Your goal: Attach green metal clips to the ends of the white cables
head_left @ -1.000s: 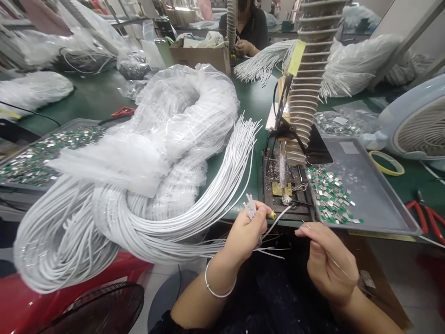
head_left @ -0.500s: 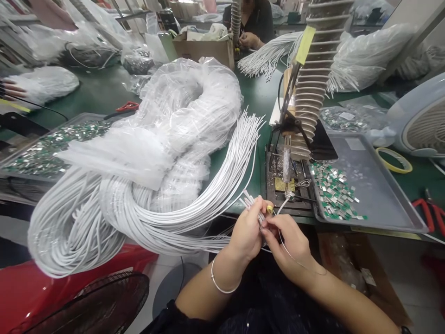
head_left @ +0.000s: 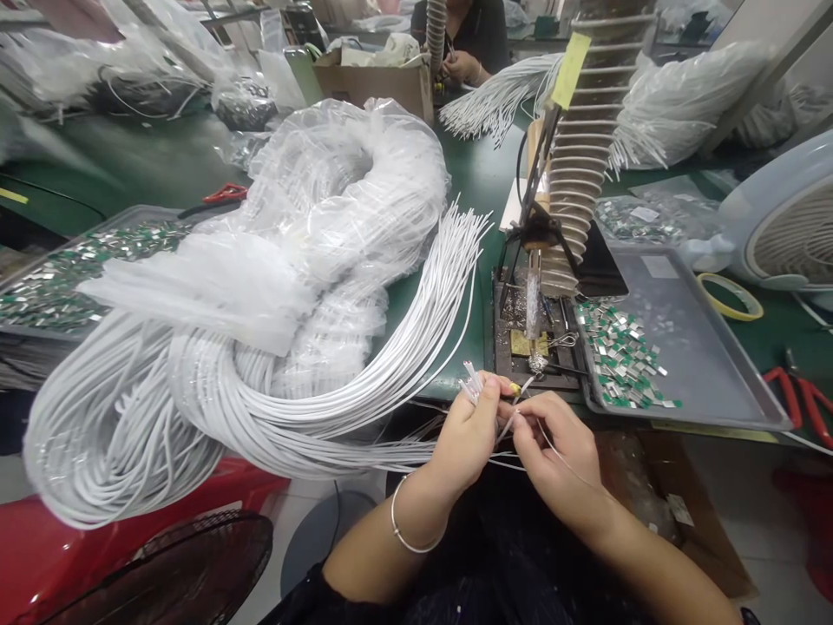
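Observation:
My left hand (head_left: 465, 438) is closed around a small bunch of white cables (head_left: 473, 382), whose cut ends stick up past the thumb. Something small and yellow (head_left: 515, 390) shows at its index finger. Close beside it, my right hand (head_left: 560, 447) pinches a single white cable (head_left: 508, 423) between thumb and fingertips. A thin wire (head_left: 553, 447) runs from the right fingers back over the wrist. Just above both hands, a soldering iron (head_left: 534, 299) stands tip down in a holder, its tip coated with shiny solder (head_left: 537, 361). The fingertips partly hide the cable ends.
A big coil of white cables (head_left: 312, 408), partly wrapped in plastic (head_left: 338, 200), lies at left. A grey tray (head_left: 709, 347) with small green boards (head_left: 621, 360) stands at right, near red-handled pliers (head_left: 810, 399). A ribbed hose (head_left: 586, 174) hangs over the iron. A co-worker (head_left: 465, 52) sits opposite.
My right hand has moved slightly right, away from my left, with the cable in its pinch. The cable that reached up to the iron's tip is now lower. The co-worker's hand at far left is gone.

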`<act>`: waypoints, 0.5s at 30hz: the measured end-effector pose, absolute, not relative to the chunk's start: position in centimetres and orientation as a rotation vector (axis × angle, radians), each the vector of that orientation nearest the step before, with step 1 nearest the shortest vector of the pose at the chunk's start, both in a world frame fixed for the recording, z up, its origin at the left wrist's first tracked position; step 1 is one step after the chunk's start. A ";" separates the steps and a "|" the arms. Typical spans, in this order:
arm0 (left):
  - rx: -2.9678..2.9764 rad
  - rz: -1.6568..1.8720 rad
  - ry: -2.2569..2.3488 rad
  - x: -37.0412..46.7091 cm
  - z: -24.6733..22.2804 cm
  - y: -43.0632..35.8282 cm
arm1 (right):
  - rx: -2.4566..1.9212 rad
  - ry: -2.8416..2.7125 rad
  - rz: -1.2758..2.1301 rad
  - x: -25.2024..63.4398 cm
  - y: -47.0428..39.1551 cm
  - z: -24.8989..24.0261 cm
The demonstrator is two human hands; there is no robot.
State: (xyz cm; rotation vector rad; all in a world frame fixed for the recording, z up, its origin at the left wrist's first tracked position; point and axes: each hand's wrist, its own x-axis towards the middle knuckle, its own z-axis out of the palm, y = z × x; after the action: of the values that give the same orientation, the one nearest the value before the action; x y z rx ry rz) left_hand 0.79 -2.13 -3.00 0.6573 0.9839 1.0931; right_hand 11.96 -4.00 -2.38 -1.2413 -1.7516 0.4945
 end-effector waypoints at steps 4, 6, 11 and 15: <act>0.892 0.947 0.909 0.3 -2.9 -2.4 | -1.264 -1.681 0.536 12.6 -3.8 -1.7; 1.017 0.912 0.897 0.1 -2.9 -2.5 | -1.294 -1.644 0.588 12.9 -3.8 -1.7; 1.219 0.936 0.924 -0.3 -2.8 -2.5 | -1.340 -1.590 0.725 13.3 -3.6 -1.5; 1.215 0.906 0.914 -0.2 -2.7 -2.5 | -1.328 -1.563 0.818 13.7 -3.5 -1.3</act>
State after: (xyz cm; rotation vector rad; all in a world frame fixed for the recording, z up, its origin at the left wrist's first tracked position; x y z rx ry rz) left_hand -0.21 -2.55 -2.66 1.2149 0.9143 0.9063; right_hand 13.67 -3.52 -1.29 -1.3275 -1.5628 0.8177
